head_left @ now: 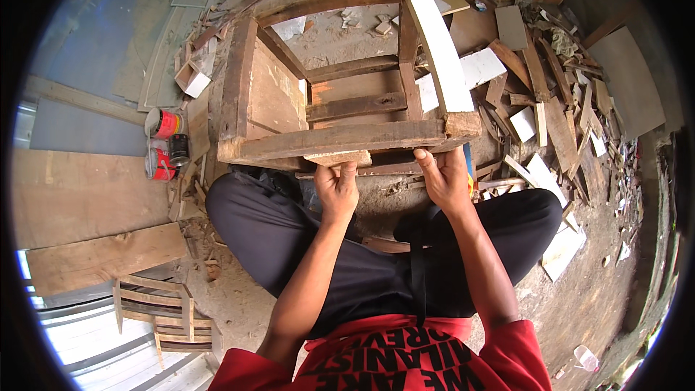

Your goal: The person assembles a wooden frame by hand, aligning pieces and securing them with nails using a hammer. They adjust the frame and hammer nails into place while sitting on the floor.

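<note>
A box-shaped frame of rough brown timber [340, 139] stands tilted in front of my crossed legs. Its right upper edge carries a white-faced strip [434, 47], and a thin panel [277, 96] closes the left side. My left hand [337, 192] is closed on a short, pale wood block [337, 158], pressed up beneath the near rail with the thumb in front. Near the rail's right end, my right hand [444, 179] grips the frame from below, thumb against its face. The fingers of both hands are partly hidden under the wood.
Paint-smeared red cans [161, 163] and a black can [179, 150] sit at the left, beside a wide plywood sheet [90, 188]. Scrap boards [554, 119] pile up on the right. A slatted wooden piece [163, 308] lies lower left. Something blue and yellow [470, 166] shows behind my right hand.
</note>
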Tool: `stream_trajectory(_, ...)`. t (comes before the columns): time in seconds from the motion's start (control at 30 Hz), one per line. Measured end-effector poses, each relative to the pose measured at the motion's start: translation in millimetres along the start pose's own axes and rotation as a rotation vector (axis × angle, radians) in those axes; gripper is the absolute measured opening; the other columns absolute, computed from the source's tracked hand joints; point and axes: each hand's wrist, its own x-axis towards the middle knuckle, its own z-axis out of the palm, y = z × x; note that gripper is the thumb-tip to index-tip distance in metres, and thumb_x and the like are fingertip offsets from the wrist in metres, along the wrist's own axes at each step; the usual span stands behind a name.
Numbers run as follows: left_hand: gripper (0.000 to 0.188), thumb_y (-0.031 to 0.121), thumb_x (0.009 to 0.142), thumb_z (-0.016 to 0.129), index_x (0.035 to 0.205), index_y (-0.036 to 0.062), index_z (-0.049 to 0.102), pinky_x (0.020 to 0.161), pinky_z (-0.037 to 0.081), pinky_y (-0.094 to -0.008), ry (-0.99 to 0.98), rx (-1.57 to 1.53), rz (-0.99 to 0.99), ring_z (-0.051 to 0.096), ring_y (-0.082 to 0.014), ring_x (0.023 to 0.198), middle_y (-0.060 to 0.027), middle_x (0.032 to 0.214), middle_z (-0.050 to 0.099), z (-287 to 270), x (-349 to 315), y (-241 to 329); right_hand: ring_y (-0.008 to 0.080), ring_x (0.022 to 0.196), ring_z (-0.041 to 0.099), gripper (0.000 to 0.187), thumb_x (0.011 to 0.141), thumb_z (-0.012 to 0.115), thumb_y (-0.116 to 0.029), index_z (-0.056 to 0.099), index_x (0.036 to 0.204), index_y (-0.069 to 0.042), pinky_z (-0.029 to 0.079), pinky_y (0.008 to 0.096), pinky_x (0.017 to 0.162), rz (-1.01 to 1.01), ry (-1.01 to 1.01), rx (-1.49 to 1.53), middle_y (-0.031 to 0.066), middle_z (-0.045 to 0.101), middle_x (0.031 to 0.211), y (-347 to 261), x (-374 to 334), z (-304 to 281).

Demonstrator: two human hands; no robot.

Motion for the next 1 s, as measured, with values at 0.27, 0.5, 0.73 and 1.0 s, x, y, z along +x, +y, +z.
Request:
stream_trajectory(0.27, 0.042, 0.038, 0.095, 0.073, 0.11, 0.0, 0.063, 0.064, 0.042, -0.0239, -0.052, 0.0, -0.027, 0.051, -0.0056, 0.074, 0.0, 0.091, 0.067, -9, 2, 2, 0.0239, 0.118, 0.056, 0.051, 0.095, 0.069, -0.011, 0.044, 0.137, 0.003, 0.043, 0.0361, 0.102, -0.033, 0.002, -0.052, 0.0154, 0.058, 0.126, -2, 1, 2)
stream_trajectory(0.5, 0.046, 0.029, 0.08, 0.088, 0.105, -0.0033, 0.067, 0.077, 0.054, -0.0282, -0.291, -0.226, -0.098, 0.067, -0.0134, 0.085, -0.006, 0.093, 0.072, -11, 45, 64, 0.0243, 0.114, 0.06, 0.051, 0.095, 0.07, -0.012, 0.046, 0.137, 0.002, 0.045, 0.0362, 0.1, 0.011, -0.024, -0.048, 0.0151, 0.061, 0.123, -4, 2, -5)
stream_trajectory(0.73, 0.02, 0.005, 0.083, 0.081, 0.1, -0.0022, 0.073, 0.071, 0.06, -0.0294, -0.611, -0.191, -0.077, 0.074, -0.0188, 0.084, -0.0138, 0.087, 0.076, -1, 76, 76, 0.0242, 0.113, 0.06, 0.049, 0.095, 0.07, -0.01, 0.047, 0.136, 0.002, 0.046, 0.0358, 0.099, 0.005, -0.008, -0.025, 0.0158, 0.061, 0.123, -6, 3, -4)
stream_trajectory(1.0, 0.017, 0.002, 0.081, 0.082, 0.095, -0.0036, 0.074, 0.071, 0.063, -0.0304, -0.54, -0.189, -0.093, 0.074, -0.0199, 0.082, -0.0137, 0.089, 0.075, 1, 71, 70, 0.0243, 0.112, 0.06, 0.047, 0.095, 0.069, -0.009, 0.046, 0.134, 0.003, 0.046, 0.0366, 0.097, -0.087, -0.012, -0.094, 0.0158, 0.059, 0.122, -7, 6, -3)
